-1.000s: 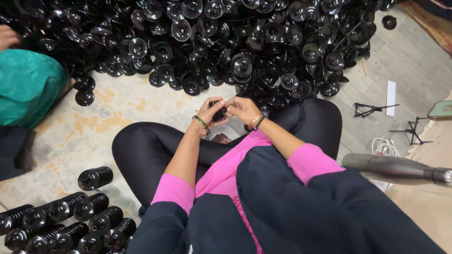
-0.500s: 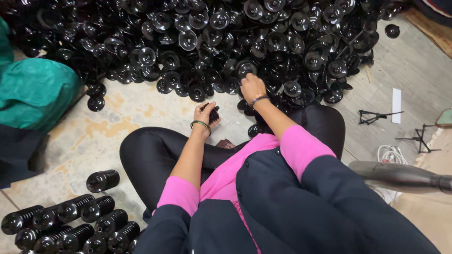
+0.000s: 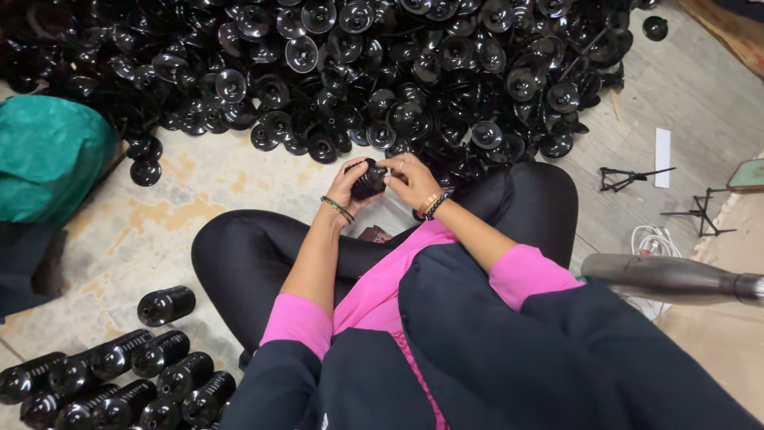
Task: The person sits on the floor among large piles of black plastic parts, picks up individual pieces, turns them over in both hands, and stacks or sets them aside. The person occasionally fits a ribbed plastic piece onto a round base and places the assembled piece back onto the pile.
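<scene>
I sit cross-legged on the floor. My left hand (image 3: 348, 185) and my right hand (image 3: 410, 177) meet above my knees, both closed around a small stack of black round plastic caps (image 3: 369, 180). The left hand cups it from below and the right fingers press on it from the top and side. Just beyond my hands spreads a big heap of loose black caps (image 3: 382, 72), dish-shaped with a centre knob.
Several finished black stacks (image 3: 119, 374) lie in rows at the lower left. A green bundle (image 3: 48, 159) sits at the left edge. Thin black wire stands (image 3: 629, 177), a white strip (image 3: 662, 157), a white cable (image 3: 656, 239) and a grey metal tube (image 3: 668, 275) lie on the right.
My right hand reached out to the heap, then came back to the left hand. Both hands now hold the stack of caps together.
</scene>
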Tool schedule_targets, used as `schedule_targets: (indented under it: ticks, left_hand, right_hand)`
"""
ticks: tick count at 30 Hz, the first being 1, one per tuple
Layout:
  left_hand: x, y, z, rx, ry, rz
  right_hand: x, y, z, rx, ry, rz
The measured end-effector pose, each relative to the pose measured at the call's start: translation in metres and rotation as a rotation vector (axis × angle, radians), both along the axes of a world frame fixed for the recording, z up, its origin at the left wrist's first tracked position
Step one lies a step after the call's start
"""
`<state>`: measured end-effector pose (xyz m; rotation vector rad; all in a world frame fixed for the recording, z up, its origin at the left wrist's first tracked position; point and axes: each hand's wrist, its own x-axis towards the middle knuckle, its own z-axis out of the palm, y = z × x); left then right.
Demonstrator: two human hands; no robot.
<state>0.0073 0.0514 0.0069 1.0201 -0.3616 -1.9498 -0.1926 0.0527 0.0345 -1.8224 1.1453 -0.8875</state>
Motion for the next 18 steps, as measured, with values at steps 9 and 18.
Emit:
schedule_targets:
  ticks: [9,18]
  left_hand:
    - [-0.003,0.007,0.001,-0.099,-0.183,-0.154]
    - [-0.028,0.013,-0.008,-0.384,-0.558,0.078]
  right_hand:
    - [-0.010,-0.009,-0.023,0.635,-0.429,-0.032]
    - [0.002,-0.032,0.001,-0.266,0.328,-0.074]
